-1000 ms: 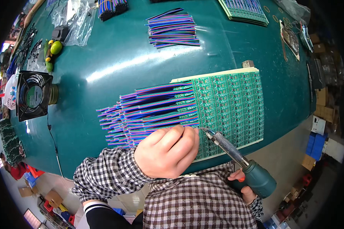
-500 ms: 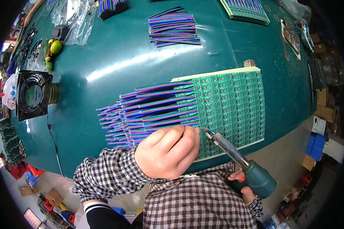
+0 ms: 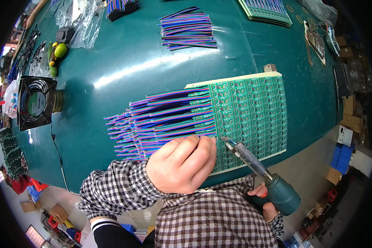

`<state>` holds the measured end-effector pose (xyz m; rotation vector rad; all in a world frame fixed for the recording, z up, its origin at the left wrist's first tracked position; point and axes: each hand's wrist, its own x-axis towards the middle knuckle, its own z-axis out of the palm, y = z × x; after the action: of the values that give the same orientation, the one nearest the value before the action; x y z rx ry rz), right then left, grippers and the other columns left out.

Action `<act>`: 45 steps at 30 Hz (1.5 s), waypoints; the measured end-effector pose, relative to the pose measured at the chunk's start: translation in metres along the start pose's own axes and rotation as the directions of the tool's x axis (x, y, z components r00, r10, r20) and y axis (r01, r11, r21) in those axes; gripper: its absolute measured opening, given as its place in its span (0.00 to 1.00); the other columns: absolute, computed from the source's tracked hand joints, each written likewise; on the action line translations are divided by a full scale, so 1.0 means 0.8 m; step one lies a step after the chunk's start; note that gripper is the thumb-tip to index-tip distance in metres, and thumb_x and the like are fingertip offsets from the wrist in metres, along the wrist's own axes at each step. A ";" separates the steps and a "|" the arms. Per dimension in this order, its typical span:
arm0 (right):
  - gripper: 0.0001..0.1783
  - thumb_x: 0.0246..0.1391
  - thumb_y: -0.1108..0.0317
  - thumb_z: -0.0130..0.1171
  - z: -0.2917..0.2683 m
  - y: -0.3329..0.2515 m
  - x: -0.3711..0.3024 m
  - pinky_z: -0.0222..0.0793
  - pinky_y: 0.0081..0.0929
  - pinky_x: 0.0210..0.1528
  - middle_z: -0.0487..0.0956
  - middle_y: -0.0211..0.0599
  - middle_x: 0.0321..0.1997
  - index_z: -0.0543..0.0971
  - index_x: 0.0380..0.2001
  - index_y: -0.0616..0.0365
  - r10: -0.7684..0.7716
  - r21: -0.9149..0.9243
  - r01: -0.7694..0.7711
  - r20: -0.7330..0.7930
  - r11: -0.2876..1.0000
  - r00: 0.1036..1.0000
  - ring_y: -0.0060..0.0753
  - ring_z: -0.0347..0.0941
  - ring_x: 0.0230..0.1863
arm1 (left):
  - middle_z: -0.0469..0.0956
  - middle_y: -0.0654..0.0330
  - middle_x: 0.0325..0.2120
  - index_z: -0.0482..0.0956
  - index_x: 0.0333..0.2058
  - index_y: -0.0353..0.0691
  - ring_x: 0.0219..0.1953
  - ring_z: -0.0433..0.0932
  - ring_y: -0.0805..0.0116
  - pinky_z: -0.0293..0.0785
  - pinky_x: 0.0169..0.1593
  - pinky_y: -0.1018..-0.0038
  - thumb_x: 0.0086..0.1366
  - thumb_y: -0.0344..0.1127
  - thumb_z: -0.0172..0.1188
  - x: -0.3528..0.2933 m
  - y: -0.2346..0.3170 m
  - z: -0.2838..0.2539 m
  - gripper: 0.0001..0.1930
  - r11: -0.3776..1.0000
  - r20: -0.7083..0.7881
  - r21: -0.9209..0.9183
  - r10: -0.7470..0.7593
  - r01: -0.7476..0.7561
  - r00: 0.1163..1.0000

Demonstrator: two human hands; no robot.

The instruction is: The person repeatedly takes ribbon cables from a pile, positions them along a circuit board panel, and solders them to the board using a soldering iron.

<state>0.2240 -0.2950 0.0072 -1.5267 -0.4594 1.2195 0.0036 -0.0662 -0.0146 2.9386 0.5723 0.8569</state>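
A green circuit-board panel (image 3: 252,111), made of many small repeated boards, lies on the table in front of me. Rows of multicoloured ribbon wires (image 3: 165,111) run from its left part out to the left. My left hand (image 3: 184,163) is closed in a pinch beside the lowest wires, over the panel; the fingertips seem to hold a wire end, mostly hidden by the fingers. In my right hand (image 3: 266,204) is a soldering iron (image 3: 252,161) with a green handle, its fingers partly hidden behind that handle. The tip hovers just right of my left fingertips, apparently apart from them.
A black fan (image 3: 36,103) stands at the left, its cable hanging over the front edge. Farther back lie a bundle of ribbon wires (image 3: 187,31), stacked panels (image 3: 266,12) and a clear plastic bag (image 3: 80,22). A small block (image 3: 270,68) touches the panel's far edge.
The soldering iron has shifted slightly right and down, its tip drawing away from my left fingertips. My left hand has barely moved.
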 end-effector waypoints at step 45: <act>0.45 0.53 0.47 0.71 -0.017 0.010 -0.001 0.76 0.51 0.57 0.76 0.33 0.42 0.63 0.61 0.68 0.049 0.146 -0.079 0.203 0.986 0.978 0.39 0.75 0.47 | 0.73 0.60 0.29 0.78 0.34 0.39 0.31 0.75 0.62 0.74 0.34 0.68 0.54 0.25 0.66 0.021 0.004 -0.005 0.09 0.817 0.185 -0.342 -0.426 0.464 0.886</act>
<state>0.2329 -0.3051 -0.0007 -1.3037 -0.4388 1.4327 0.0156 -0.0639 -0.0018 2.3367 0.9225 0.6652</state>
